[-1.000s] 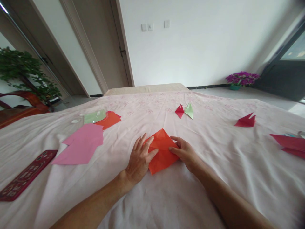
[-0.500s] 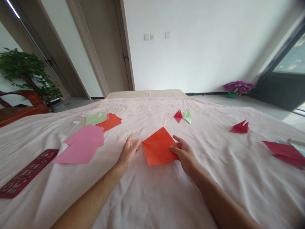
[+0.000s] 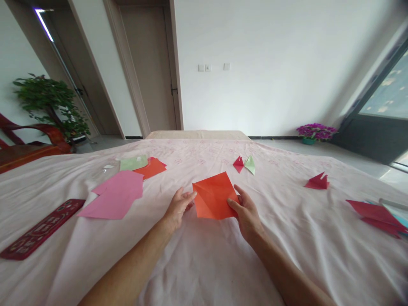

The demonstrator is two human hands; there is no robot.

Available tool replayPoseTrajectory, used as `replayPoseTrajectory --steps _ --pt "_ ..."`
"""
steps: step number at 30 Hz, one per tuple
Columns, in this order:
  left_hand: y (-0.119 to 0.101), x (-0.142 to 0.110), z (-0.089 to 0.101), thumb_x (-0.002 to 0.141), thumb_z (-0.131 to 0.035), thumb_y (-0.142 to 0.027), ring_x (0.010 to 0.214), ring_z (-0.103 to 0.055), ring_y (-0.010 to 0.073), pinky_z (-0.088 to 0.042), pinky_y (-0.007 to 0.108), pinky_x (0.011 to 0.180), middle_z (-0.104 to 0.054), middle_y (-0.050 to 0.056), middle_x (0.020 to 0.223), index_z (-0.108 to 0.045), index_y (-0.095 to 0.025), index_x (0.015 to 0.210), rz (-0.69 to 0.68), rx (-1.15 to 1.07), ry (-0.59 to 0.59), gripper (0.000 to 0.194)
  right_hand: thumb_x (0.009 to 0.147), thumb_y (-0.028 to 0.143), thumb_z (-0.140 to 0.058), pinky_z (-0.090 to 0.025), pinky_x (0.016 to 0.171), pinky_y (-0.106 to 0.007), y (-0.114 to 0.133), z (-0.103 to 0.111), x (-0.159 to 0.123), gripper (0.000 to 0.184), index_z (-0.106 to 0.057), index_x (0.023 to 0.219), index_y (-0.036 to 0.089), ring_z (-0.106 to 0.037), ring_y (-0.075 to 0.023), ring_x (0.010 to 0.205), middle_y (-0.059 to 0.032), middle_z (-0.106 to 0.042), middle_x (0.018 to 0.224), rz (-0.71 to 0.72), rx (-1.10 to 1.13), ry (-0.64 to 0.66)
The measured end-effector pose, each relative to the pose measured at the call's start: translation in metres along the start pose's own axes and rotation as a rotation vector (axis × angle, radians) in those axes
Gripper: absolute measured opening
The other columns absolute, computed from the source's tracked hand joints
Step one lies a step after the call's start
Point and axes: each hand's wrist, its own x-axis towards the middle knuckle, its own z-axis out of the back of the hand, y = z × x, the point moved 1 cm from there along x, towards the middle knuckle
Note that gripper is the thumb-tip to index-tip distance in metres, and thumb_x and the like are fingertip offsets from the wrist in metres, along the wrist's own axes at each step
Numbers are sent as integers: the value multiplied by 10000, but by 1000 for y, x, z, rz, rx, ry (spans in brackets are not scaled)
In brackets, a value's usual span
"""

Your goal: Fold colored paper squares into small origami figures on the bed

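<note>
A square orange sheet of paper point(image 3: 214, 197), with faint crease lines, is held a little tilted in front of me. My right hand point(image 3: 247, 212) grips its right edge, thumb on top and fingers partly hidden behind. At the left edge, the thumb and fingers of my left hand point(image 3: 180, 208) pinch the paper lightly near its upper left corner. Beyond it on the cloth lie a small red folded paper piece point(image 3: 238, 165) and a pale green folded one point(image 3: 250, 165), side by side.
Pink sheets point(image 3: 117, 195), orange sheets point(image 3: 152, 168) and a pale green pack point(image 3: 132, 162) lie to the left, near a dark red ornate strip point(image 3: 43, 229). Another red folded piece point(image 3: 318, 182) and red papers point(image 3: 378, 216) lie right on the wrinkled pink tablecloth point(image 3: 197, 263).
My left hand has moved in from beside the paper to its left edge. The orange sheet has turned slightly, still in my right hand. The camera view has tilted up a little.
</note>
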Motion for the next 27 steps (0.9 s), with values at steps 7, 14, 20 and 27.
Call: replayPoseTrajectory --steps 7,14,20,27 --pt "-1 13 -17 582 -805 -230 822 -686 215 -532 312 736 -707 65 925 -593 -141 1043 -123 -61 148 516 779 378 -655 -540 709 -328 -13 -1 3 784 -298 1455 202 -644 -200 803 -25 -625 908 33 -88 31" --pt "-2 22 -14 618 -781 -244 837 -679 213 -527 319 751 -718 59 926 -605 -152 1018 -161 -58 194 446 843 238 -452 -518 717 -325 -4 15 5 479 -508 1318 252 -641 -180 806 -45 -647 1046 174 -150 209" --pt "-6 25 -7 629 -793 -292 783 -686 227 -532 350 741 -721 87 901 -623 -129 988 -105 -51 283 429 823 167 -529 -505 811 -323 -3 21 10 497 -557 1304 293 -632 -196 929 -59 -632 1111 495 -639 378" --pt "-2 22 -9 719 -713 -285 840 -670 203 -523 293 733 -706 47 946 -611 -174 1075 -279 185 209 387 838 121 -484 -493 682 -263 -1 28 9 414 -689 1132 327 -631 -166 797 -43 -650 924 598 -958 367"
